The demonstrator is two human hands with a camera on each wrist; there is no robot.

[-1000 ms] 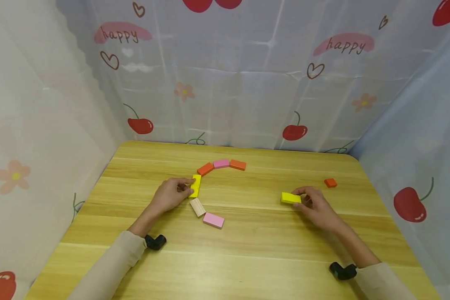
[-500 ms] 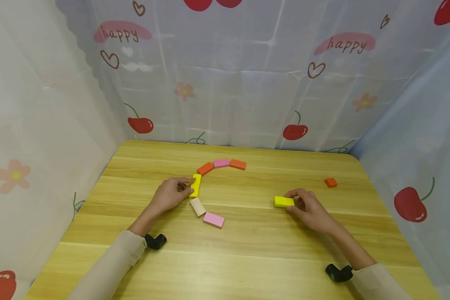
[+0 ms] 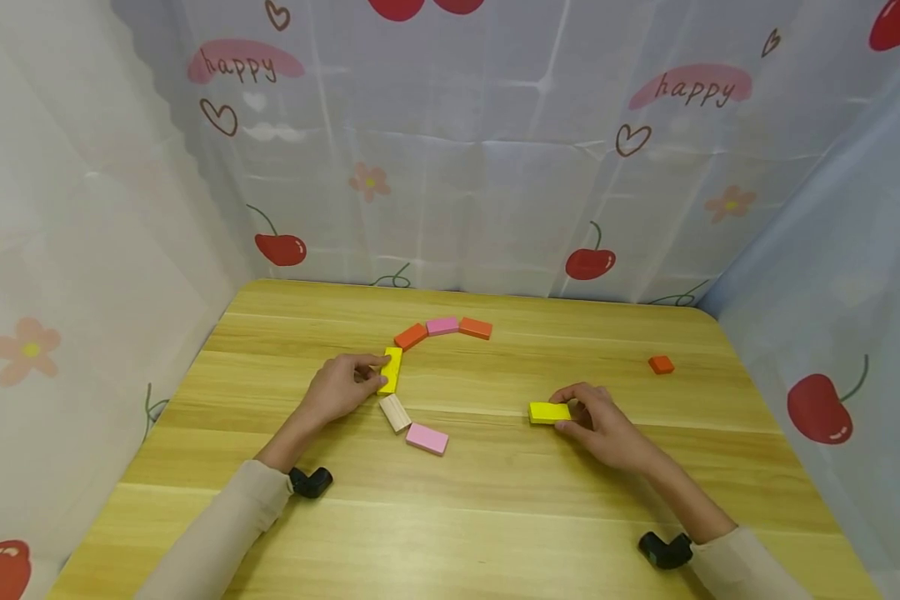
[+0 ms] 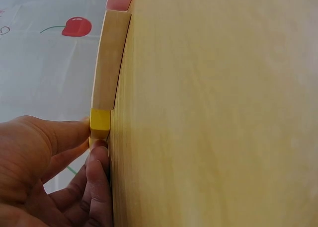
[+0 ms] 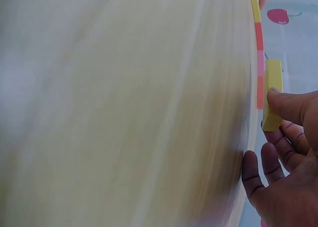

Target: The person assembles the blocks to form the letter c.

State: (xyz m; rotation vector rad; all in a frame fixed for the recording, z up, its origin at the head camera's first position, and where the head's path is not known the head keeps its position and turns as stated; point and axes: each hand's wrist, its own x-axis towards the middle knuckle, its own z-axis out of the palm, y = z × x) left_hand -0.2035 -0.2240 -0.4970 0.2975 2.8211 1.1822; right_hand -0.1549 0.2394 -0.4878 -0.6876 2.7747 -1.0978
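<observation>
The left hand (image 3: 337, 390) pinches a yellow block (image 3: 392, 371) lying flat on the table (image 3: 495, 517), with a pale wooden block (image 3: 395, 413) just below its grip. The right hand (image 3: 598, 423) has its grip closed on a second yellow block (image 3: 549, 412), well apart to the right on the table.

Soft even light, blurred wrist views

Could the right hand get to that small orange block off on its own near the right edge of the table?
Probably yes. The small orange block lies alone on bare table, with nothing between it and the right hand. That hand holds a yellow block, though.
</observation>
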